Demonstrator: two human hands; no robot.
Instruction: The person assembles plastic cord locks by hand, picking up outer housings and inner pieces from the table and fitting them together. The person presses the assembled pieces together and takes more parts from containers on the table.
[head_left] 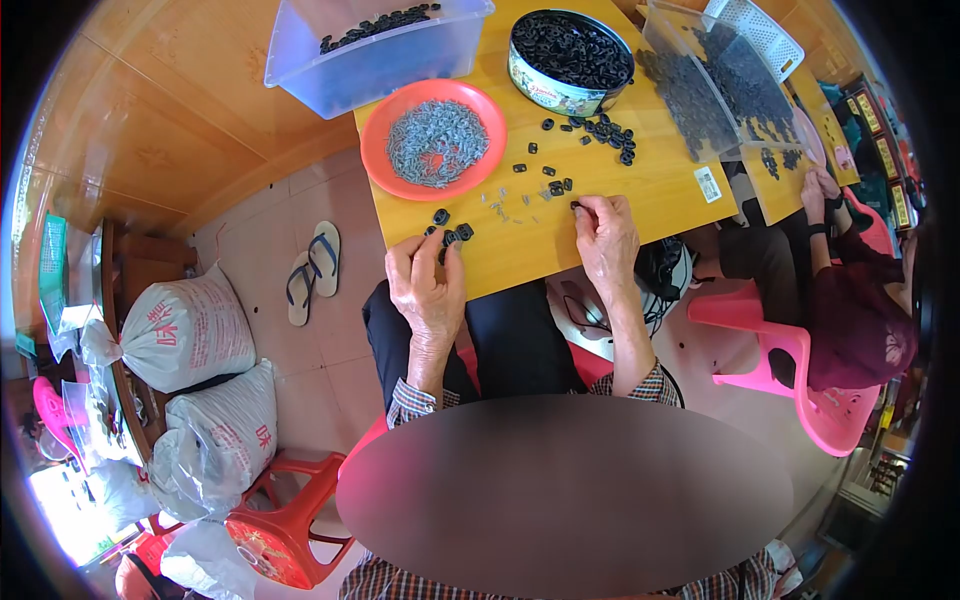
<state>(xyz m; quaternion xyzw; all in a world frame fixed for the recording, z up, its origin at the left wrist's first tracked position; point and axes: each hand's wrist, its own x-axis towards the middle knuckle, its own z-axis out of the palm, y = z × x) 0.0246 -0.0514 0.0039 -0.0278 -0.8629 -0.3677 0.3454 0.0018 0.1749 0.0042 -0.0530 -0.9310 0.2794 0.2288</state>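
My left hand (427,283) is at the table's front left edge, its fingers bent around a few small black parts (463,232); one part shows between thumb and fingers. Over the table's front edge, my right hand (608,238) pinches a small black piece (576,205) between thumb and fingertips. Between the hands lie scattered small grey screws (500,207). Beyond them are loose black parts (557,187) and a denser group (610,135). An orange-red plate (375,150) full of grey screws stands behind my left hand.
A clear bin (370,75) stands back left, beside a round tin (545,92) of black parts. Clear trays (735,100) of dark parts are at the right. Another person (860,300) sits at the far right by a pink chair (755,330). Slippers (325,260) lie on the floor.
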